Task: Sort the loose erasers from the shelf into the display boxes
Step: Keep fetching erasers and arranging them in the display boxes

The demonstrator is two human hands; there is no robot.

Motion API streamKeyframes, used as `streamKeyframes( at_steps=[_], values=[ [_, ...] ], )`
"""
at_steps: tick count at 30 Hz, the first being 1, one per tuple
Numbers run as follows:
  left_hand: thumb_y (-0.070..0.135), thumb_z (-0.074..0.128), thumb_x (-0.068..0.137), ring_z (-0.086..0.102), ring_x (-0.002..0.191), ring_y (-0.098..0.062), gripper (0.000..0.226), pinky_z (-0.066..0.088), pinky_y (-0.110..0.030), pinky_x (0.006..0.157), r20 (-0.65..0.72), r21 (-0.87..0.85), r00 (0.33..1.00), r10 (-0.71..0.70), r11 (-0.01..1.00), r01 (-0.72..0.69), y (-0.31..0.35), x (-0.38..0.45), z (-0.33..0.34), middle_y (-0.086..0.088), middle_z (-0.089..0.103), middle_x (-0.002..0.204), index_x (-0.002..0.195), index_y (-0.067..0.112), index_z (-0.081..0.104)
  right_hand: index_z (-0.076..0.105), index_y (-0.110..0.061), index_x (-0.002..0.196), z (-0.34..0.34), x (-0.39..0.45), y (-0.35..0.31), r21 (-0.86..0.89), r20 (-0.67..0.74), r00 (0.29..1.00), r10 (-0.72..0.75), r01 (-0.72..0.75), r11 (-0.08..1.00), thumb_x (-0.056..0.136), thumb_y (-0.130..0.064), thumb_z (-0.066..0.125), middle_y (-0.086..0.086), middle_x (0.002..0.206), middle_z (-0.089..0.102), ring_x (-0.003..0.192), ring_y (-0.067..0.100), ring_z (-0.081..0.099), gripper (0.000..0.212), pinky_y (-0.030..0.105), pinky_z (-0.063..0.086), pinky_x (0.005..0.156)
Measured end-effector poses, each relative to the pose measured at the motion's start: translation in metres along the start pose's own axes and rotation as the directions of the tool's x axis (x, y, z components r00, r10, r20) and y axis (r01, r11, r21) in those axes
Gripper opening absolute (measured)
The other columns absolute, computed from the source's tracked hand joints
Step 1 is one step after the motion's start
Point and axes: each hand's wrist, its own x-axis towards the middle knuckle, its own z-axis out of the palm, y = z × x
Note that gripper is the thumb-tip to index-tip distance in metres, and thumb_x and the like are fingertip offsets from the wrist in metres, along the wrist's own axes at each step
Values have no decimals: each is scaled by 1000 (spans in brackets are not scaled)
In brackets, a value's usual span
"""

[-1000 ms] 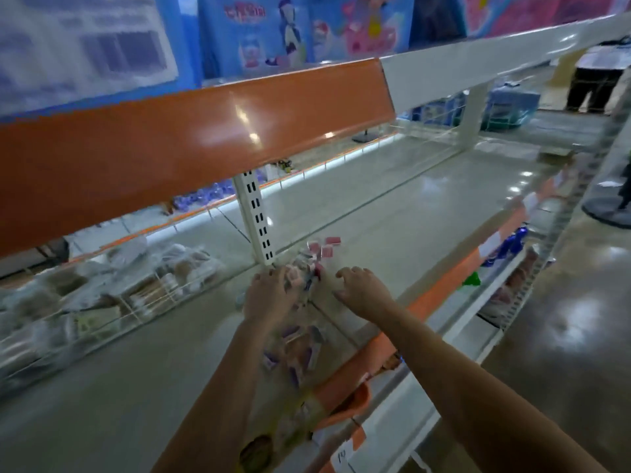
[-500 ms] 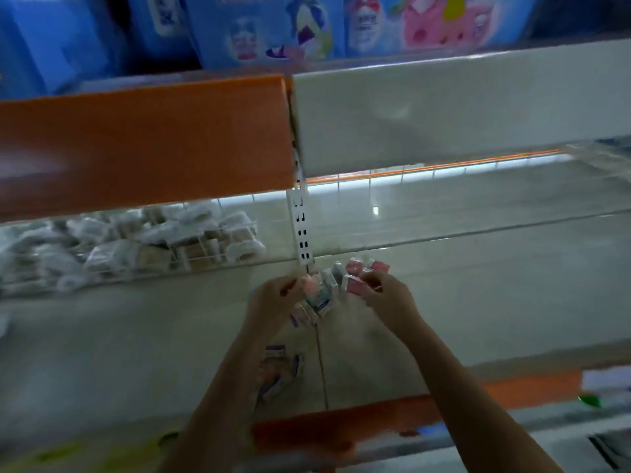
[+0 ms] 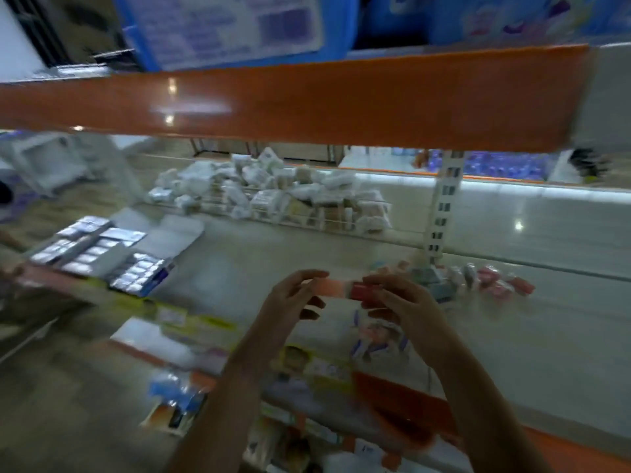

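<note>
Lifted off shelf [image 3: 512,336]: hands gripping erasers [image 3: 345,290] | display boxes [image 3: 102,254] left, filled

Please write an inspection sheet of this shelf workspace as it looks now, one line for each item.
Surface: pale grey shop shelf, mostly bare in the middle.
Job's things: loose pile of small red, pink and grey erasers at right near the slotted white upright; open display boxes of silver-wrapped rows at left.
Clutter: heap of clear-wrapped packets behind a low wire divider at the back.
Hands: left hand and right hand raised together above the shelf, holding a blurred reddish eraser between them.
Cables: nothing seen.
Surroundings: orange shelf edge overhead, blue posters above it; image blurred.
</note>
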Motion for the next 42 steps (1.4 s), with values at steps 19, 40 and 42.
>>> streamKeyframes(
  at_steps=[19,40,42],
  values=[
    [1,63,86,58,65,-3,29,46,-14,58,-190,152,977,100,986,-71,1,-80,-334,-5,68,86,107,21,60,67,-16,86,342,46,72,-187,161,983,86,-55,981,79,-33,67,12,82,71,71,25,67,18,38,55,73],
    [6,66,83,63,76,-8,28,50,-20,68,-136,77,989,60,996,-50,0,81,-557,-8,67,92,108,20,61,66,0,78,512,248,77,-365,210,976,65,17,931,93,-31,50,7,64,69,49,14,61,38,20,49,44],
    [7,67,83,63,76,-6,28,48,-17,66,-130,97,989,63,994,-51,0,96,-576,-7,68,92,106,23,62,66,0,83,525,263,82,-363,234,970,70,21,932,92,-30,51,8,70,71,53,16,64,35,20,51,47]
  ],
)
